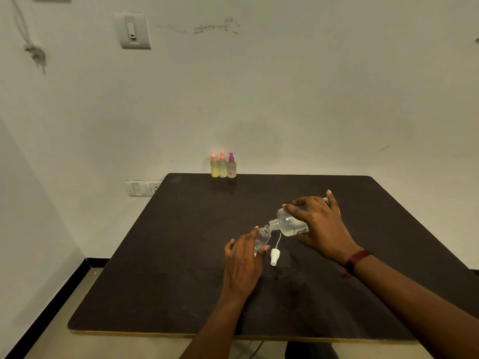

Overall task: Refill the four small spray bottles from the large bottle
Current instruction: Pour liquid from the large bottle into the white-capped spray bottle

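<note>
Head view: right hand [321, 226] grips clear large bottle [287, 221], left hand [243, 260] grips small bottle [261, 239].

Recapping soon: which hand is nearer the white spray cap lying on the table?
Left. The left hand, holding the small bottle, sits just beside the spray cap; the right hand is farther back, tilting the large bottle.

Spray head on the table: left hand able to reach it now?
Likely yes for reach: the spray head lies just right of the left hand, nothing between; but that hand grips the small bottle.
</note>
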